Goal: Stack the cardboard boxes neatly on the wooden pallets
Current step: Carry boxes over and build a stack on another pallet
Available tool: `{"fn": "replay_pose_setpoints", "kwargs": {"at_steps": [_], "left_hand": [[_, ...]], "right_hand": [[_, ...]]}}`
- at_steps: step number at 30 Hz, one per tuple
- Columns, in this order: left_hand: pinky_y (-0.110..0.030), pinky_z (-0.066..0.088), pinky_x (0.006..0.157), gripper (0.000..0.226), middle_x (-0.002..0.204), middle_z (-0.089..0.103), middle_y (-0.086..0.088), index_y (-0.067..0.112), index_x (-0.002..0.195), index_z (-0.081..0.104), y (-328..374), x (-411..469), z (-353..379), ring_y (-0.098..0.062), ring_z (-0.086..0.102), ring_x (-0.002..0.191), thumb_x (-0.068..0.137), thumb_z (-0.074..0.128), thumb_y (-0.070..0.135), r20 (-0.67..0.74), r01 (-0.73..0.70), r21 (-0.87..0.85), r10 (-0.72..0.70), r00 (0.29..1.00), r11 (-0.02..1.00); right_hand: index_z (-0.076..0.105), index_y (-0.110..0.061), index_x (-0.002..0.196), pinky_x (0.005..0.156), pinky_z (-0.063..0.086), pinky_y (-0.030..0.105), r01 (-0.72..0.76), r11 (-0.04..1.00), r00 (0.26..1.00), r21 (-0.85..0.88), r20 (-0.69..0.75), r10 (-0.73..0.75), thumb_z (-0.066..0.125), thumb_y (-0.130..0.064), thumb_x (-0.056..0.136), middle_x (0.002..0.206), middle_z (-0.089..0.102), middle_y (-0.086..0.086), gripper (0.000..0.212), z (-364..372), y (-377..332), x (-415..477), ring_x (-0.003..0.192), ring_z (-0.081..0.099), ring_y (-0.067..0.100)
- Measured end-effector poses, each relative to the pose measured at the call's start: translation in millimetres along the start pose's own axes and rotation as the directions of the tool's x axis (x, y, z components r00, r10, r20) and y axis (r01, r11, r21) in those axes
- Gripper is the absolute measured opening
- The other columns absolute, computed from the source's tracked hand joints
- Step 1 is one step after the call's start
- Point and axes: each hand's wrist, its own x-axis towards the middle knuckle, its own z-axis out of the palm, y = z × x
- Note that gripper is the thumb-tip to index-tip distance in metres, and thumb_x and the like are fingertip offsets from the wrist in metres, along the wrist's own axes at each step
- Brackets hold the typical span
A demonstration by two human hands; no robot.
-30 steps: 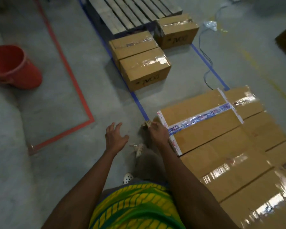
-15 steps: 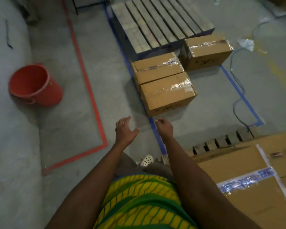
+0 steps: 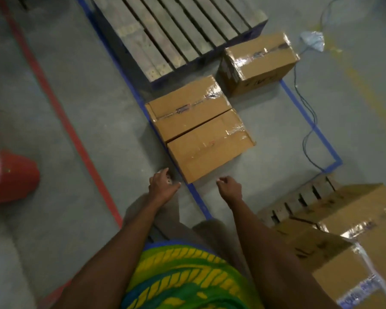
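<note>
Three taped cardboard boxes lie on the concrete floor: the nearest box (image 3: 210,148), a second box (image 3: 187,108) touching its far side, and a third box (image 3: 259,61) further right. Behind them lies a bare wooden pallet (image 3: 176,30). At the lower right another wooden pallet (image 3: 299,197) carries stacked cardboard boxes (image 3: 348,230). My left hand (image 3: 162,186) hovers just left of the nearest box's front corner, fingers loosely spread, holding nothing. My right hand (image 3: 230,189) hangs just in front of that box, fingers loosely curled, empty.
A red bucket (image 3: 7,177) stands at the far left. Red tape (image 3: 60,112) and blue tape (image 3: 310,121) mark lines on the floor. A black cable (image 3: 305,108) runs along the floor on the right, near a crumpled plastic scrap (image 3: 312,40).
The view has swung away from the stacked boxes toward the loose boxes. Both hands have moved forward and now reach close to the nearest box.
</note>
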Motion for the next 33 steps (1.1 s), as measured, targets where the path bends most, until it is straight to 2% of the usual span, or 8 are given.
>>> {"fn": "replay_pose_setpoints", "kwargs": {"at_steps": [3, 7, 14, 20, 23, 28, 31, 33], "left_hand": [[-0.041, 0.034, 0.114, 0.083, 0.149, 0.047, -0.013, 0.020, 0.152, 0.041, 27.7, 55.2, -16.8, -0.033, 0.038, 0.139, 0.082, 0.079, 0.041, 0.100, 0.052, 0.041, -0.056, 0.993, 0.998], [-0.046, 0.044, 0.108, 0.079, 0.142, 0.053, -0.010, 0.023, 0.148, 0.046, 52.6, 148.7, -0.9, -0.030, 0.049, 0.131, 0.079, 0.078, 0.042, 0.112, 0.208, -0.118, -0.195, 0.974, 0.971], [-0.040, 0.054, 0.091, 0.045, 0.109, 0.070, 0.001, 0.019, 0.114, 0.062, 22.1, 340.4, 159.4, -0.026, 0.068, 0.105, 0.074, 0.081, 0.026, 0.105, 0.412, -0.326, -0.401, 0.910, 0.850], [-0.039, 0.047, 0.089, 0.045, 0.116, 0.062, -0.004, 0.017, 0.126, 0.055, -0.2, 431.5, 246.5, -0.028, 0.059, 0.097, 0.086, 0.075, 0.028, 0.145, 0.599, -0.676, -0.719, 0.680, 0.429], [-0.039, 0.047, 0.085, 0.037, 0.114, 0.068, -0.005, 0.014, 0.114, 0.062, -8.8, 445.1, 251.7, -0.025, 0.063, 0.088, 0.082, 0.075, 0.029, 0.158, 0.586, -0.718, -0.731, 0.664, 0.377], [-0.040, 0.053, 0.077, 0.060, 0.114, 0.073, -0.008, 0.015, 0.111, 0.074, 2.9, 402.7, 202.9, -0.034, 0.067, 0.101, 0.056, 0.082, 0.036, 0.231, 0.605, -0.698, -0.680, 0.696, 0.382], [-0.043, 0.054, 0.078, 0.046, 0.115, 0.072, -0.008, 0.023, 0.100, 0.078, 24.6, 360.8, 149.7, -0.034, 0.065, 0.106, 0.058, 0.079, 0.040, 0.268, 0.605, -0.653, -0.608, 0.748, 0.456], [-0.041, 0.051, 0.077, 0.040, 0.116, 0.069, -0.007, 0.019, 0.110, 0.074, 60.9, 323.4, 111.9, -0.032, 0.062, 0.103, 0.074, 0.076, 0.036, 0.221, 0.581, -0.571, -0.573, 0.789, 0.580]], "right_hand": [[0.069, -0.020, 0.124, 0.101, 0.049, 0.047, -0.060, 0.997, 0.997, 0.051, -0.035, 0.062, 0.057, -0.042, 0.095, 0.125, 0.068, 0.009, 0.038, -22.0, -32.3, 47.4, 0.122, 0.059, 0.032], [0.066, -0.017, 0.128, 0.103, 0.047, 0.047, -0.028, 0.998, 0.997, 0.051, -0.073, 0.031, 0.061, -0.038, 0.095, 0.127, 0.066, 0.014, 0.040, -21.3, -52.6, 170.1, 0.124, 0.056, 0.035], [0.048, -0.017, 0.144, 0.108, 0.033, 0.052, 0.005, 0.980, 0.993, -0.198, -0.113, -0.028, 0.058, -0.041, 0.096, 0.149, 0.047, 0.009, 0.055, 21.4, -5.5, 443.2, 0.142, 0.035, 0.031], [0.009, -0.027, 0.160, 0.116, 0.007, 0.067, -0.139, 0.970, 0.963, -0.198, -0.255, 0.086, 0.054, -0.093, 0.067, 0.169, 0.008, 0.011, 0.123, 17.7, 50.5, 591.2, 0.155, 0.005, 0.036], [0.002, -0.031, 0.160, 0.114, 0.003, 0.069, -0.182, 0.964, 0.969, -0.194, -0.199, 0.143, 0.052, -0.104, 0.047, 0.167, 0.015, 0.011, 0.143, 5.2, 56.7, 613.1, 0.153, 0.012, 0.038], [0.031, -0.027, 0.152, 0.110, 0.013, 0.069, -0.305, 0.946, 0.944, -0.106, -0.163, 0.286, 0.047, -0.102, 0.056, 0.156, 0.037, 0.007, 0.123, -33.0, 39.4, 559.6, 0.146, 0.030, 0.033], [0.032, -0.023, 0.154, 0.111, 0.013, 0.069, -0.361, 0.932, 0.922, -0.025, -0.162, 0.353, 0.046, -0.097, 0.069, 0.158, 0.036, 0.010, 0.113, -75.7, 29.3, 482.3, 0.146, 0.029, 0.035], [0.035, -0.022, 0.152, 0.112, 0.017, 0.066, -0.410, 0.911, 0.894, 0.044, -0.177, 0.411, 0.045, -0.095, 0.071, 0.156, 0.038, 0.013, 0.110, -106.7, 32.9, 423.9, 0.145, 0.031, 0.037]]}}
